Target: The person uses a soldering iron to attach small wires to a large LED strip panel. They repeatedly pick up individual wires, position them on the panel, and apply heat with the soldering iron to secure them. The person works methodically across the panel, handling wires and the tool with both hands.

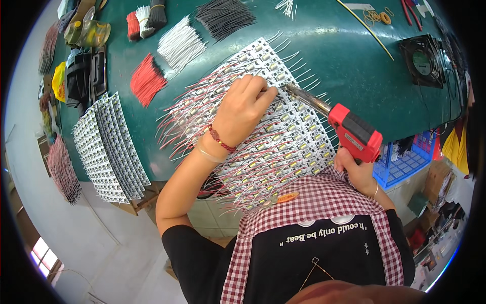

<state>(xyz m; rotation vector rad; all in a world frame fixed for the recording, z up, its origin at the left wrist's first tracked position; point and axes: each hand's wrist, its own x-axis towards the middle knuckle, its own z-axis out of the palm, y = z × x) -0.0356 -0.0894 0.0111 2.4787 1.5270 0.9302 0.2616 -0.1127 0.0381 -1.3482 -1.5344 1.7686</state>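
Note:
My right hand grips a red and black soldering gun by its handle. The gun's metal barrel points up and left, its tip close to the white circuit board panel. My left hand is over the panel just left of that tip, thumb and fingers closed in a pinch. Whatever they pinch is hidden by the fingers. The panel carries many small boards with yellowish parts. Red and white wires stick out along its left side, and pale wires along its upper right edge.
On the green table lie bundles of red wires, white wires and black wires. Stacked board panels stand at the left edge. A black fan sits at the far right, above a blue crate.

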